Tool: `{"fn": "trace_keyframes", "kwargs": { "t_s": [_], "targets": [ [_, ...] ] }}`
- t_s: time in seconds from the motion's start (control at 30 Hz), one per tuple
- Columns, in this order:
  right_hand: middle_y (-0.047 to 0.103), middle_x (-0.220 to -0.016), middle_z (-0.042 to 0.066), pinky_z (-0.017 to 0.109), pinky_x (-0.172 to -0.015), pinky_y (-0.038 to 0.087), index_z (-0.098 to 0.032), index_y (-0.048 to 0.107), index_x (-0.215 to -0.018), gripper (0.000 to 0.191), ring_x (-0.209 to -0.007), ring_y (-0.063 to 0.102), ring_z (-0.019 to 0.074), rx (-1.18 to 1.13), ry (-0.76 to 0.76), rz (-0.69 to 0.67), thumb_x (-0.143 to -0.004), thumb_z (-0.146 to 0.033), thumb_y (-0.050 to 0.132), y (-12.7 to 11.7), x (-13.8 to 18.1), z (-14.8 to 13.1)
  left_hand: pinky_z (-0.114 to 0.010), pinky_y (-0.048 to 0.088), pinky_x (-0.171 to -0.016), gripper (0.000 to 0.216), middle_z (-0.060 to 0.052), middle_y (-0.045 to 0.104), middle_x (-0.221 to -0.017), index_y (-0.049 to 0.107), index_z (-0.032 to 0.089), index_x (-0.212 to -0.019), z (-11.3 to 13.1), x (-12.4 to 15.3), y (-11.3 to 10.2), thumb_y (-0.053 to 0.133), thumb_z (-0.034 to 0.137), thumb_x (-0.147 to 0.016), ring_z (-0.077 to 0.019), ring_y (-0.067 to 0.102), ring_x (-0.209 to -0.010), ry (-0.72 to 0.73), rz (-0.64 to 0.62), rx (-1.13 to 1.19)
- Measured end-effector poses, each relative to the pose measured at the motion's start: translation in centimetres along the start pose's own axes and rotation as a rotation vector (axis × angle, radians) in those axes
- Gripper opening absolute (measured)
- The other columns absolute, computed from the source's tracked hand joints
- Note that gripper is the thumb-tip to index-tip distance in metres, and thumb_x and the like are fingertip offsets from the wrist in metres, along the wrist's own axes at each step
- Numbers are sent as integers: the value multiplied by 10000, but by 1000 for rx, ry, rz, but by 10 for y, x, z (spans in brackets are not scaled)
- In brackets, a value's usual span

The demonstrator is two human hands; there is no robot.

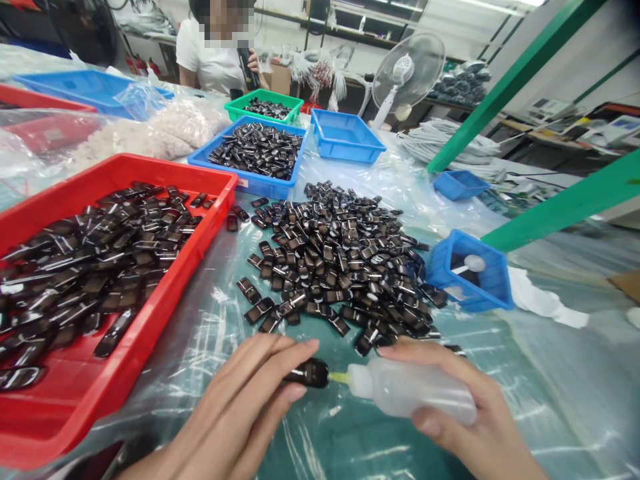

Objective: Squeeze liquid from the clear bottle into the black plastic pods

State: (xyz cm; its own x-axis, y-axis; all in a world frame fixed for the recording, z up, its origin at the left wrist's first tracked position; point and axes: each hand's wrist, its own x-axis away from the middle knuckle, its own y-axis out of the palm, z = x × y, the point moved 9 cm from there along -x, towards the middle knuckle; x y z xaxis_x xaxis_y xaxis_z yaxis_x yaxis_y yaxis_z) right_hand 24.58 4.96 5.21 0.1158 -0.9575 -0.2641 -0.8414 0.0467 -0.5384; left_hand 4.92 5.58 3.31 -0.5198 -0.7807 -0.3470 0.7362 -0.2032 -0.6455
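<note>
Between the thumb and fingers of my left hand [250,393] is a small glossy black plastic piece [316,373], its rounded end pointing right. My right hand [465,393] is wrapped round a translucent white squeeze bottle [417,388], which lies sideways in the grip. The bottle's thin yellowish nozzle [339,377] meets the end of the black piece; whether any liquid comes out cannot be seen. Just beyond both hands spreads a large heap of similar black pieces [345,253] on the plastic-covered table [340,437].
A red tray [165,300] of black pieces stands at left. Behind the heap are a filled blue tray [270,189], a green tray [294,113] and another blue tray [347,150]. A small blue bin [480,293] holds a white spoon. Green posts [515,87] rise at right; a person [213,63] sits opposite.
</note>
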Motion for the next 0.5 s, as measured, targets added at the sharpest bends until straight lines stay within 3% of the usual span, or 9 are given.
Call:
{"fn": "trace_keyframes", "kwargs": {
  "t_s": [0.13, 0.33, 0.5],
  "targets": [
    [752, -804, -18, 249, -476, 523, -422, 730, -936, 298, -612, 691, 198, 15, 66, 61, -750, -634, 633, -5, -1, 0, -254, 470, -867, 314, -54, 578, -1092, 469, 222, -1301, 4, 0, -1, 297, 248, -1040, -149, 562, -989, 1, 16, 16],
    [754, -771, 4, 269, -435, 515, -394, 746, -929, 290, -570, 682, 211, -32, 76, 27, -757, -606, 647, -3, -4, -1, -231, 442, -881, 308, -50, 561, -1107, 470, 200, -1305, 5, 0, -2, 332, 232, -1031, -142, 541, -1003, 35, 24, 25],
    [755, -779, -14, 248, -451, 526, -412, 743, -924, 272, -587, 690, 197, -12, 73, 51, -746, -601, 665, -5, -4, 0, -231, 456, -888, 312, -60, 569, -1110, 456, 181, -1313, 6, -1, -1, 347, 218, -1024, -147, 554, -1007, 52, -51, -20]
  ]
}}
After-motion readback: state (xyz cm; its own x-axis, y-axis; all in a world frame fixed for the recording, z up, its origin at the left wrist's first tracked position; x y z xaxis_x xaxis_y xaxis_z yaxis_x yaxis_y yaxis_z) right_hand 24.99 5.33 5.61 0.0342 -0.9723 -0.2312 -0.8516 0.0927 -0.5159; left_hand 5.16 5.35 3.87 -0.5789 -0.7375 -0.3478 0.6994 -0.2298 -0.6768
